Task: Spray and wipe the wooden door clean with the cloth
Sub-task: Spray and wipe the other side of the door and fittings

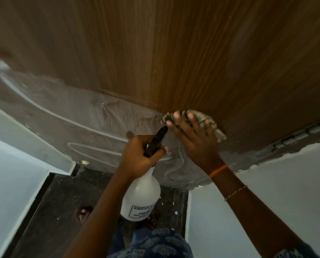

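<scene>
Fingers (181,118) of my right hand (194,140) lie spread and straight, pressing a crumpled grey-beige cloth (207,121) flat against the brown wood-grain door (192,62), low down near its hinged edge. Curled fingers of my left hand (138,153) grip the neck of a white plastic spray bottle (142,196) with a black trigger head, its nozzle pointing toward the cloth. Pale smeared streaks (77,118) cover the door's lower left part, above the dark floor (62,202).

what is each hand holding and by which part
The left hand grips the spray bottle by its black trigger head and neck. The right hand presses the cloth flat against the door, fingers spread over its middle.
</scene>
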Motion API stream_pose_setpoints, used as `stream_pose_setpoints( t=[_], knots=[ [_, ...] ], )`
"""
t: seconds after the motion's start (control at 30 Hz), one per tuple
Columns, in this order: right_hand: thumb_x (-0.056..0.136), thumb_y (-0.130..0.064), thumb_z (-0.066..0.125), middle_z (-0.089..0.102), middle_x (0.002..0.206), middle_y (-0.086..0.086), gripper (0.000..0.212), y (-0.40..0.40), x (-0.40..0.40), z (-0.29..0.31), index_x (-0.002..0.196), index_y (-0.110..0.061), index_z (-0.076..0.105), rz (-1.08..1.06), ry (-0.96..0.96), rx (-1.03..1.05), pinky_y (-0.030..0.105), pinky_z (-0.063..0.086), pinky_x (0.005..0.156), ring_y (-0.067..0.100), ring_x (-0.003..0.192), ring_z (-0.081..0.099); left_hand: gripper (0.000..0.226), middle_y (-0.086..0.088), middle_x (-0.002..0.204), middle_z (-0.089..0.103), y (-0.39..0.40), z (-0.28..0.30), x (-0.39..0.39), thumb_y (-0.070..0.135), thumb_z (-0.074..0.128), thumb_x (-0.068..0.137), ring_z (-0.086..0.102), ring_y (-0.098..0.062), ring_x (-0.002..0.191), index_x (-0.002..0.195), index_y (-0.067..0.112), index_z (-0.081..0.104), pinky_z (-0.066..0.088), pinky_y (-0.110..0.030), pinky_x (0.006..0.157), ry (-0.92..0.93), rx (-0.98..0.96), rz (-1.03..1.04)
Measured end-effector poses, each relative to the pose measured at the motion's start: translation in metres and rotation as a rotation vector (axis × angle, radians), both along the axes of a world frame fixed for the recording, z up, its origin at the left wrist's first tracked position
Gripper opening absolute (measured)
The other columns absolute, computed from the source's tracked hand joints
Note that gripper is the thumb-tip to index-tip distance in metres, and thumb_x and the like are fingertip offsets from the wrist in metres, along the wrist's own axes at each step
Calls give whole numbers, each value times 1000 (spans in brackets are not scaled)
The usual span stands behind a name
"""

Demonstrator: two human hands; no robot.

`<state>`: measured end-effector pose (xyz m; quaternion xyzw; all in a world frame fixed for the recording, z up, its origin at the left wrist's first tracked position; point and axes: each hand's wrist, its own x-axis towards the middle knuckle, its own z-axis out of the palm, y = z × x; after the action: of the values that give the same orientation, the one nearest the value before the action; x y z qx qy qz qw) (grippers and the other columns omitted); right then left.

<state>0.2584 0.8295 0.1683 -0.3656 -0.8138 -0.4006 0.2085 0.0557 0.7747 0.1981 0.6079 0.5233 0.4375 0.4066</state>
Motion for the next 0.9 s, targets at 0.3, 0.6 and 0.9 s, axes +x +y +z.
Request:
stream_pose_setpoints(
  t=[0.3, 0.6, 0.9],
  knots=[
    [98, 0, 20, -11, 160, 7, 60, -1, 0, -26, 153, -23, 14, 30, -368, -193, 47, 14, 112, 23, 148, 0, 51, 1, 52, 56, -10, 0, -28, 51, 61, 66, 56, -11, 47, 71, 0, 64, 45, -28, 52, -33, -19, 14],
    [97, -21, 57, 36, 144, 0, 46, 31, -75, 88, 141, -26, 42, 119, 183, 215, 44, 9, 118, 23, 143, 24, 46, -4, 51, 51, -5, 4, -53, 44, 63, 73, 51, -18, 46, 63, -1, 57, 43, -35, 51, -116, 10, 39],
    [75, -10, 56, 44, 146, 13, 70, 21, -98, -47, 140, -4, 31, 190, -426, -189, 39, 21, 110, 29, 133, 29, 36, 8, 49, 54, -4, -1, -90, 47, 61, 70, 53, -11, 46, 66, 11, 62, 43, -30, 50, -85, 5, 96]
  ],
)
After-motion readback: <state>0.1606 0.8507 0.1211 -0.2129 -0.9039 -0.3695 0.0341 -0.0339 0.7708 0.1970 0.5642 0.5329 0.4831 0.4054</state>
